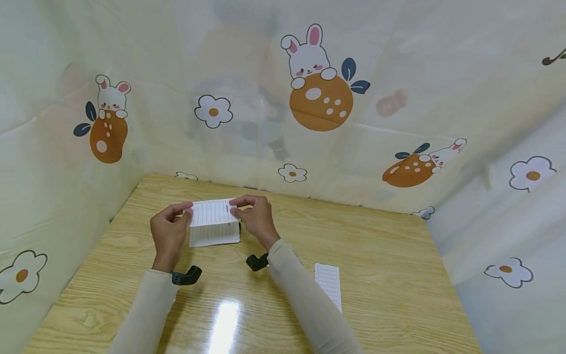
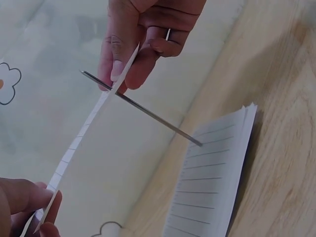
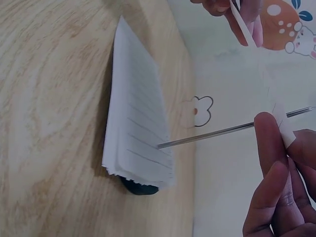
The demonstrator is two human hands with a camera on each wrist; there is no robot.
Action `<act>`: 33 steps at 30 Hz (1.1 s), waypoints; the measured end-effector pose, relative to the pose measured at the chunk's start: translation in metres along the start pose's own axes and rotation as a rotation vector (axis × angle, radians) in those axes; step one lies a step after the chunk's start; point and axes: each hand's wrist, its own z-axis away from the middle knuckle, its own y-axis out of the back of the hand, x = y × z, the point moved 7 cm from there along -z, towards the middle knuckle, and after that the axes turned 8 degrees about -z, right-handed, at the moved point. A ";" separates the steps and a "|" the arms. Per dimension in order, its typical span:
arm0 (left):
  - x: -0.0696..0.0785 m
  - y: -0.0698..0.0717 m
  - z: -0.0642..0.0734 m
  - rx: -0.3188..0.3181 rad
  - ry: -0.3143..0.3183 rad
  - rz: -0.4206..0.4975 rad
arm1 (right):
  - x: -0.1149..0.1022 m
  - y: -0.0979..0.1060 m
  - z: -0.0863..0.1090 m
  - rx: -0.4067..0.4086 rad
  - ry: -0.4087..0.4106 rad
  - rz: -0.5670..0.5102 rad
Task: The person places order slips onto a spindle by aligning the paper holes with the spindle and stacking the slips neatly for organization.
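Observation:
My left hand [image 1: 169, 233] pinches the left end of a lined paper slip [image 1: 211, 213]. The right end of that slip is pinched by my right hand [image 1: 258, 217]. Near the right fingertips, a thin metal spike [image 2: 158, 120] passes through the held slip, its tip sticking out beyond the paper. Lower on the same spike sits a stack of lined slips [image 3: 140, 113] with ragged edges, apart from the held one. Under the stack a dark base [image 3: 139, 187] peeks out on the table, mostly hidden.
Another lined slip [image 1: 328, 282] lies on the wooden table [image 1: 389, 275] to the right, partly covered by my right sleeve [image 1: 305, 300]. A curtain with rabbit and flower prints [image 1: 247, 147] hangs behind and at both sides. Black cameras sit on both wrists.

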 end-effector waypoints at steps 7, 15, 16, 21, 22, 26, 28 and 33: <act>-0.007 -0.004 -0.001 -0.005 -0.002 -0.042 | 0.009 0.000 -0.002 0.008 -0.009 0.031; -0.017 -0.008 -0.001 -0.026 0.012 -0.078 | 0.019 -0.001 -0.004 0.002 -0.005 0.057; -0.018 -0.009 -0.001 -0.030 0.015 -0.082 | 0.021 -0.002 -0.004 0.002 -0.004 0.059; -0.024 -0.011 -0.002 -0.041 0.031 -0.126 | 0.029 -0.002 -0.006 -0.001 0.000 0.077; -0.025 -0.012 -0.002 -0.043 0.035 -0.137 | 0.030 -0.003 -0.007 -0.001 0.001 0.083; -0.031 -0.014 -0.003 -0.041 0.039 -0.185 | 0.036 -0.004 -0.008 0.002 -0.006 0.109; -0.033 -0.015 -0.004 -0.038 0.036 -0.204 | 0.039 -0.005 -0.008 0.003 -0.016 0.124; -0.038 -0.016 -0.006 -0.025 0.030 -0.258 | 0.046 -0.008 -0.010 0.010 -0.039 0.151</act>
